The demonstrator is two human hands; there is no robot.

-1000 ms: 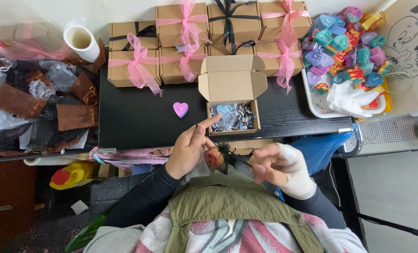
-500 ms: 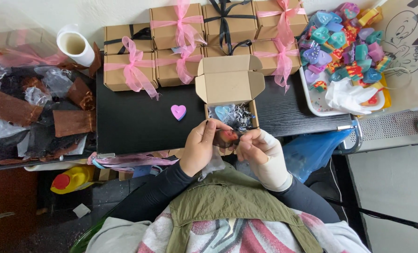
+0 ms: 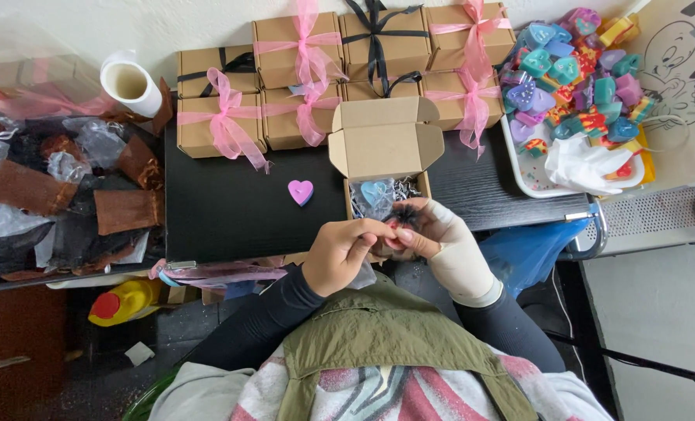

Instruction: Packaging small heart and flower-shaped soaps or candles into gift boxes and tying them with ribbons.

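My left hand (image 3: 341, 251) and my right hand (image 3: 435, 234), which wears a beige wrap, meet at the near edge of the black table (image 3: 231, 210). Together they pinch a small dark and reddish item (image 3: 398, 226) between the fingertips; its shape is mostly hidden. Just beyond the hands stands an open cardboard box (image 3: 386, 148) with its lid raised. Inside lie shredded filler and a pale blue heart (image 3: 372, 192). A small pink heart (image 3: 300, 191) rests on the table left of the box.
Several closed cardboard boxes with pink ribbon (image 3: 223, 117) and black ribbon (image 3: 375, 39) line the back. A white tray (image 3: 523, 168) of colourful hearts sits right. Brown and clear bags (image 3: 51, 187) pile left, beside a tape roll (image 3: 132, 82). A yellow bottle (image 3: 125, 300) lies below.
Both hands rose from my lap to the front of the open box and came together around the small item.
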